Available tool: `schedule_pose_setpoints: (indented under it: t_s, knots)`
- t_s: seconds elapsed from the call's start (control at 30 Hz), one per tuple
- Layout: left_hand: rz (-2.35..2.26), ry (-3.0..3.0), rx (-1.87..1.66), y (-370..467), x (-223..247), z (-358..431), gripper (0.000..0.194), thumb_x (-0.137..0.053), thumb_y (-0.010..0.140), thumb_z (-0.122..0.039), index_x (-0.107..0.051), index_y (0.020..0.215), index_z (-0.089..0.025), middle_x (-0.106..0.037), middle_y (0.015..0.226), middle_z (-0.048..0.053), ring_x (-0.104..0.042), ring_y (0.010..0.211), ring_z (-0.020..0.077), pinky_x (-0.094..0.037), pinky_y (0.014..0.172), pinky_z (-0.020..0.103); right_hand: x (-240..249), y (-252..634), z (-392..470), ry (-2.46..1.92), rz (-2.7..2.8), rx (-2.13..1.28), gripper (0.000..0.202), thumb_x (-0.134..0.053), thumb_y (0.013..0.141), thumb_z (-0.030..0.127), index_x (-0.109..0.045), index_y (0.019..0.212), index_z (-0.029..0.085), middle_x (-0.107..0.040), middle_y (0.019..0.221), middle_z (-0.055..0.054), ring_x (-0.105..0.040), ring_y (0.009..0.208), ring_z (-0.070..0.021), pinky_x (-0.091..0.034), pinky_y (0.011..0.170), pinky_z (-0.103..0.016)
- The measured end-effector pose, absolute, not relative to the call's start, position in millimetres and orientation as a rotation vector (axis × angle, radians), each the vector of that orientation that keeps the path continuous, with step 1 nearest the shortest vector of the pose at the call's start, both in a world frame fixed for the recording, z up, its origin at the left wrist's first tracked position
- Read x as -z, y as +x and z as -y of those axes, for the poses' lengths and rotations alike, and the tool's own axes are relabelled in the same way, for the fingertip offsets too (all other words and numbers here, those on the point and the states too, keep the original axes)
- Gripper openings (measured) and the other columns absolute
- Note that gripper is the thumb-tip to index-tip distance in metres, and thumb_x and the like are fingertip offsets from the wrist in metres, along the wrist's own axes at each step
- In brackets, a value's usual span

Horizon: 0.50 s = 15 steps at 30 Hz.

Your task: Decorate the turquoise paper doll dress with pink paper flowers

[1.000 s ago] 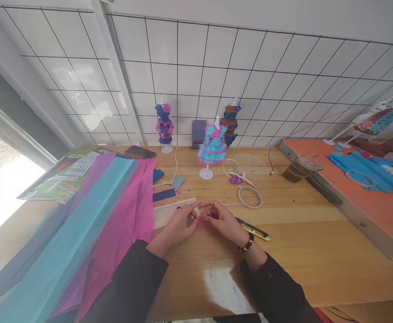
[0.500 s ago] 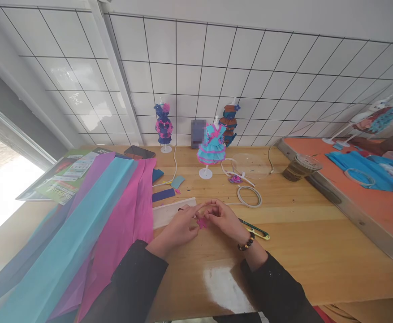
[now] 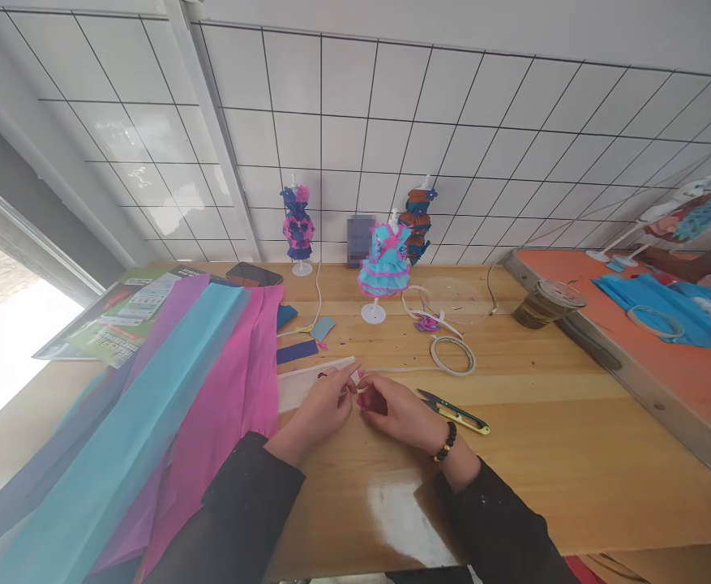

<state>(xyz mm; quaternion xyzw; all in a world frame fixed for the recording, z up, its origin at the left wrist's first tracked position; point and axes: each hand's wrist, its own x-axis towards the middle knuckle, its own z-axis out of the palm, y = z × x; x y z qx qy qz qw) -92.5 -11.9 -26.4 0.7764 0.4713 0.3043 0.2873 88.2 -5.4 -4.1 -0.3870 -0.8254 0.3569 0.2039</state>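
Observation:
My right hand [image 3: 400,411] is curled with thumb and fingers closed on a small pink crepe-paper piece [image 3: 363,401], most of it hidden by the fingers. Close beside it, my left hand [image 3: 324,403] has thumb and fingertips drawn together in a pinch; whatever lies between them is too small to name. A bit of pink [image 3: 361,373] shows just beyond the fingertips. From a roll of narrow white tape [image 3: 453,355], a thin strip runs left toward the hands. A white folded strip [image 3: 297,388] lies under and behind my left hand.
Pink crepe sheets [image 3: 227,381] and a turquoise one [image 3: 148,405] cover the left. Yellow-green thread snips [image 3: 456,412] lie right of my hand. Behind stand a small dress form in turquoise ruffles [image 3: 385,264] and two others. A lidded cup [image 3: 546,304] stands at right.
My hands have drawn slightly apart at the fingertips. The right hand has turned and lowered, covering most of the pink piece that showed between the hands. More of the snips is visible.

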Motion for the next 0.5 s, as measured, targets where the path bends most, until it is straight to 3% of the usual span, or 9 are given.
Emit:
schedule_pose_setpoints:
  t_s: [0.27, 0.5]
  knots:
    - [-1.244, 2.09, -0.803, -93.0, 26.4, 11.9, 0.058, -0.04, 0.069, -0.001, -0.042, 0.123, -0.021, -0.062, 0.087, 0.002, -0.052, 0.083, 0.0155, -0.038, 0.077, 0.029, 6.2, 85.1, 6.6, -1.107, 2.346, -0.922, 0.033, -0.048, 0.073, 0.009, -0.048, 0.104, 0.021, -0.059, 0.078, -0.001, -0.053, 0.069, -0.0148, -0.04, 0.063, -0.026]
    - [-1.24, 2.109, -0.785, -93.2, 26.9, 11.0, 0.055, -0.039, 0.07, -0.003, -0.044, 0.122, -0.02, -0.063, 0.086, 0.002, -0.052, 0.082, 0.0159, -0.039, 0.077, 0.03, 9.5, 88.5, 3.4, -1.095, 2.213, -1.087, 0.032, -0.048, 0.075, 0.013, -0.043, 0.105, 0.021, -0.058, 0.074, 0.001, -0.054, 0.065, -0.0139, -0.042, 0.062, -0.026]
